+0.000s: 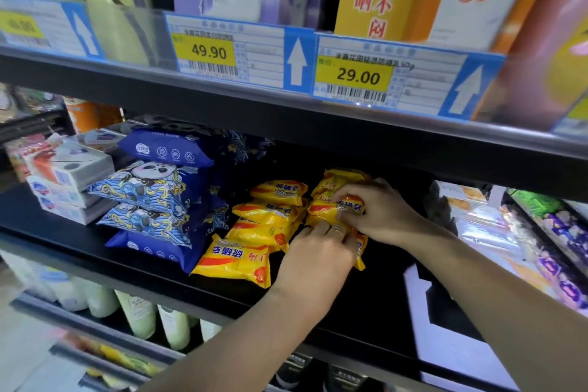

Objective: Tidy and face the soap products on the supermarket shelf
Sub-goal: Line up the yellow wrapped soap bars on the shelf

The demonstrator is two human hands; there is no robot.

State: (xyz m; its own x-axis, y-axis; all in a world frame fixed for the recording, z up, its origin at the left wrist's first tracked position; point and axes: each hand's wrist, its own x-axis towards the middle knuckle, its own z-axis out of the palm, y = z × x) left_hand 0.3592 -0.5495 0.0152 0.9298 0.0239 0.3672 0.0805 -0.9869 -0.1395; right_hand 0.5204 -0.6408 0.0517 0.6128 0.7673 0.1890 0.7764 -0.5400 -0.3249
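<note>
Several yellow soap packets lie on the black middle shelf (366,312). A left column holds stacked packets (270,216), and its front packet (235,261) lies turned upside down near the shelf edge. On the right pile, my right hand (378,210) pinches the top yellow packet (324,208) with curled fingers. My left hand (321,248), wearing a ring, grips the lower packets of that same pile from the front. The bottom packet (361,251) is mostly hidden under my hands.
Blue panda-print wipe packs (149,188) are stacked left of the soaps, with white boxed soaps (63,181) further left. Clear-wrapped goods (483,226) sit to the right. Price tags (353,73) line the shelf above; bottles (136,312) stand below.
</note>
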